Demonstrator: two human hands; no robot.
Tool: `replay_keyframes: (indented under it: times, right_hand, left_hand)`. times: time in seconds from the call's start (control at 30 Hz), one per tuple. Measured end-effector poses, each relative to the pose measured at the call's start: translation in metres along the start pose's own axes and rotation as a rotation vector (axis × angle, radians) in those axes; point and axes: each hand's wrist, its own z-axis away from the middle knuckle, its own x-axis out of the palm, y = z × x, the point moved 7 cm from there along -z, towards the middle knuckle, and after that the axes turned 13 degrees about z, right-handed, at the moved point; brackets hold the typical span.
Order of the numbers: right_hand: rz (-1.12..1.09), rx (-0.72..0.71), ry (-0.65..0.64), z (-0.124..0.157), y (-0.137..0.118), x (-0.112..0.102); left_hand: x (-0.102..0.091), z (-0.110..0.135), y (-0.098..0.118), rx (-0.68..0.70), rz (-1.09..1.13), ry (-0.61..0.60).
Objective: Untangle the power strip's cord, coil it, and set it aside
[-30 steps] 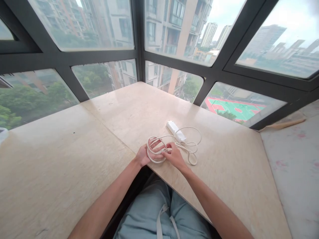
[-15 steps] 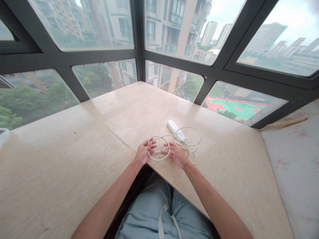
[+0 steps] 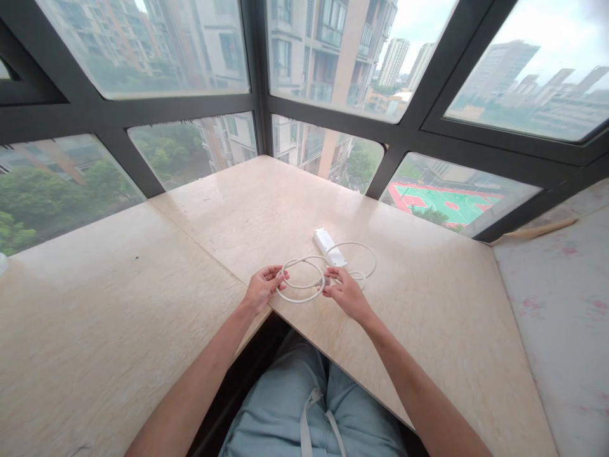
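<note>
One white cord (image 3: 301,301): looped, nearside of power strip (image 3: 328,245) | left hand (image 3: 263,287): strip's near left, fingers pinching the cord | right hand (image 3: 347,294): strip's near side, fingers closed around plug (image 3: 324,282)

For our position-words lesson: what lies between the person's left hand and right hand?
In the head view, thin, round, off-white cable loops span between left hand and right hand; flat beige tabletop shows through.

Left hand (image 3: 261,289) and right hand (image 3: 348,294) face inward, fingertips (image 3: 281,278) apparently pinched.
</note>
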Motion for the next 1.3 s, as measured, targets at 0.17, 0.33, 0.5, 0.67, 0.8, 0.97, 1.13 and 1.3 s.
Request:
replay_keyframes:
  times: [0.17, 0.33, 0.5, 0.67, 0.8, 0.97, 1.13, 1.3]
  right_hand:
    - [0.261, -0.074, 0.017, 0.002, -0.014, -0.013]
    - [0.375, -0.224, -0.009, -0.002, -0.017, -0.013]
    - [0.497, -0.405, -0.067, -0.004, -0.018, -0.002]
    - [0.797, -0.477, 0.045, -0.002, -0.024, 0.001]
    - [1.018, -0.456, 0.086, 0.0, -0.025, 0.004]
    - [0.952, -0.495, 0.137, 0.002, -0.025, 0.002]
    - [0.733, -0.528, 0.171, 0.003, -0.028, -0.005]
    - [0.587, -0.528, 0.201, 0.002, -0.036, -0.009]
  left_hand:
    - [-0.005, -0.002, 0.01, 0.026, -0.076, 0.056]
    - [-0.009, -0.002, 0.01, 0.042, -0.167, 0.169]
    - [-0.009, -0.003, 0.0, -0.065, -0.117, 0.269]
    - [-0.004, -0.007, 0.005, -0.07, -0.134, 0.243]
    - [-0.009, -0.008, 0.016, -0.017, -0.245, 0.267]
    - [-0.019, -0.012, 0.016, 0.029, -0.398, 0.306]
    - [0.004, 0.002, 0.033, 0.353, -0.907, 0.271]
    - [0.08, 0.045, 0.019, 0.791, -1.41, -0.233]
